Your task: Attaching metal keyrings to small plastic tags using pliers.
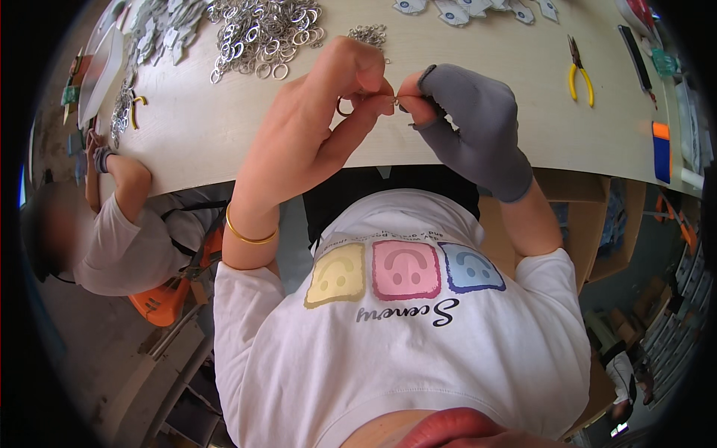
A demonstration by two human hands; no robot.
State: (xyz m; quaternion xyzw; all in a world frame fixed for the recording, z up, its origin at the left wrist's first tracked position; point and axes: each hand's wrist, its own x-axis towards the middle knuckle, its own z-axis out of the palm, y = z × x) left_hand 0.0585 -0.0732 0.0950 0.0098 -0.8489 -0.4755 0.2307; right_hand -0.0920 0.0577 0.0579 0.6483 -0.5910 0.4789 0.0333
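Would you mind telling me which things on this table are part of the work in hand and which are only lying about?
In use:
- left hand and gloved right hand, pinching a small metal ring and chain piece between the fingertips
- heap of metal rings, small chain pile

Lying about:
- yellow-handled pliers
- flat pale tags
- orange and blue block

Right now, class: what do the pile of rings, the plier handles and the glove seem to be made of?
Pile of rings: apparently metal, silvery and shiny, catching light.
Plier handles: probably plastic or rubber coating, smooth bright yellow.
Glove on the right hand: seemingly knit fabric, matt grey, creasing softly, fingertips left bare.
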